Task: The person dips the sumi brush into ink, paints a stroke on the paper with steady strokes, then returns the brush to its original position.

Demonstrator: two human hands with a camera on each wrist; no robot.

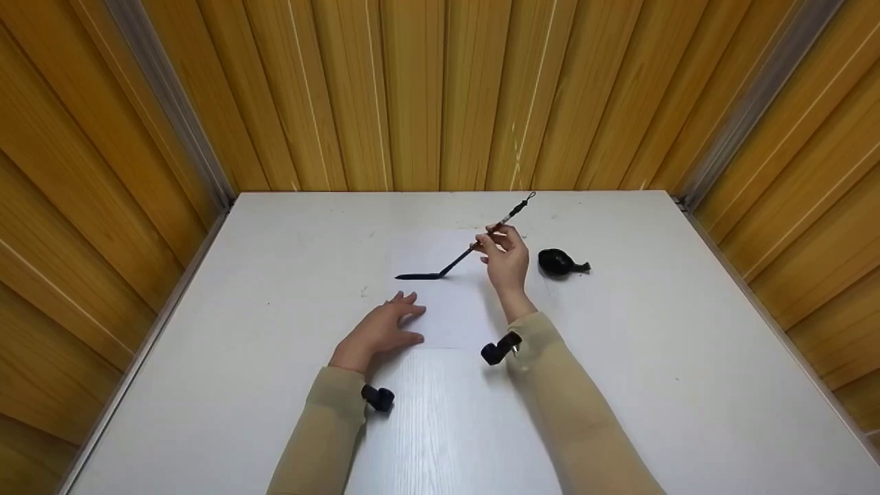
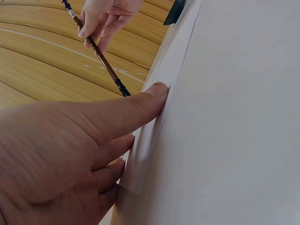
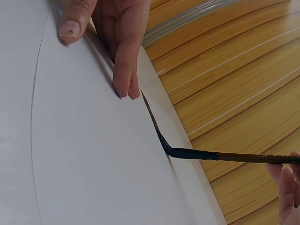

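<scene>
White table (image 1: 619,357) carries paper (image 1: 450,309) under flat left fingers (image 1: 405,317); right fingers (image 1: 496,240) pinch a slender black-tipped brush (image 1: 474,246).

Sleeves: the person is wearing long, close-fitting beige sleeves (image 1: 584,412) on both arms, ending at the wrists.
Left wrist: it is carrying a small black cylindrical camera (image 1: 379,397) at the cuff.
Right wrist: it is carrying a like black camera (image 1: 500,348), jutting out from the cuff, with a small pale metal part showing beside it.
Hands: the left hand (image 1: 380,331) and right hand (image 1: 507,254) are going bare, with short, unpainted nails.
</scene>
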